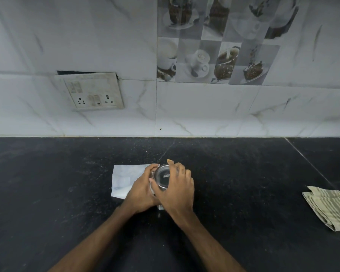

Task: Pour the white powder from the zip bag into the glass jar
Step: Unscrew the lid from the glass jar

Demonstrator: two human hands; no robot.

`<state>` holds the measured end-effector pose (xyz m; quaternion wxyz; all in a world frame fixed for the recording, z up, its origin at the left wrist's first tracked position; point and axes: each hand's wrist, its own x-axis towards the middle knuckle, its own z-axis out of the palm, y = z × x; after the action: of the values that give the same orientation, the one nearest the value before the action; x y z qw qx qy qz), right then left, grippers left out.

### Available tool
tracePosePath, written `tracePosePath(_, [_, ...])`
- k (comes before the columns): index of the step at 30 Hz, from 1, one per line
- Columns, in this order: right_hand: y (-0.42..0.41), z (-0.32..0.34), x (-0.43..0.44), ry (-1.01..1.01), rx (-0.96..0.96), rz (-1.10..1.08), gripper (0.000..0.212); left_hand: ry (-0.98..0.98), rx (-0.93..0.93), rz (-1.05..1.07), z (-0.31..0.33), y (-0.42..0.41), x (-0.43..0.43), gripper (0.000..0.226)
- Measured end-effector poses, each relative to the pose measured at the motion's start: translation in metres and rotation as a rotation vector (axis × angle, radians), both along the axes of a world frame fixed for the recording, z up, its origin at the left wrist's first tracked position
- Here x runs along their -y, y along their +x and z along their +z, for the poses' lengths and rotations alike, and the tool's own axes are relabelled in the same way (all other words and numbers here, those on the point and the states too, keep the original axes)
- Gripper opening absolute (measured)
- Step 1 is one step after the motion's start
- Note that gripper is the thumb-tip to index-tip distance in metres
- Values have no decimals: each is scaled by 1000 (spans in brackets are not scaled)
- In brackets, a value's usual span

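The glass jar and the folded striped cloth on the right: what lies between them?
Only bare black counter lies between the glass jar and the striped cloth, as the head view shows.

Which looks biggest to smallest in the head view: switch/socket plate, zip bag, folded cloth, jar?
1. Grey-white wall switch and socket plate.
2. Striped beige folded cloth, cut off by the frame edge.
3. White plastic zip bag, partly under the left hand; true extent unsure.
4. Clear glass jar, mostly hidden by both hands.

The worktop (243, 173) is black with fine pale specks. The zip bag (126, 177) is white, the folded cloth (330, 207) striped beige and grey. Grey-veined white tiles (204, 110) cover the wall.
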<state>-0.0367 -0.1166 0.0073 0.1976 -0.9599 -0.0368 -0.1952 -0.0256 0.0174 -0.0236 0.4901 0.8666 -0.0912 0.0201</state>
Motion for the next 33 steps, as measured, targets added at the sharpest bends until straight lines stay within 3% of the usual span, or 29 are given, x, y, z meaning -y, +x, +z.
tracePosePath(14, [-27, -3, -43, -12, 89, -38, 77, -65, 13, -29, 1, -27, -40, 103])
tracePosePath(28, [-29, 0, -39, 56, -27, 46, 92, -63, -19, -40, 6, -38, -49, 110])
tracePosePath(33, [-29, 2, -35, 150, -25, 114, 85, -85, -32, -21, -1, -40, -51, 109])
